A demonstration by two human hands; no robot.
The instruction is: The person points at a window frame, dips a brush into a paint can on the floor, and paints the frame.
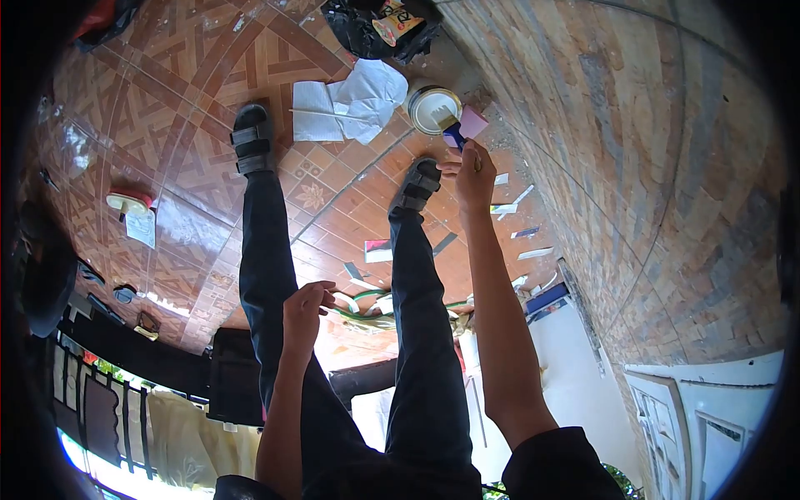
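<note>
A paintbrush (455, 136) with a blue part near its bristles is gripped in my right hand (472, 175), fingers closed round its handle. Its bristles overlap the opening of a round paint can (411, 114) that holds white paint. A pink piece (474, 122) stands beside the can, partly behind the brush. My left hand (307, 310) hangs in front of my leg with loosely bent fingers apart, holding nothing. White paper sheets (350, 104) lie on the floor to the left of the can.
A black plastic bag (342, 25) with a wrapper sits beyond the paper. Paper strips (503, 208) and scraps lie on the tiled floor (333, 179) by my right foot. A stone-patterned wall (600, 167) rises on the right. A red-and-white object (129, 202) lies on the left.
</note>
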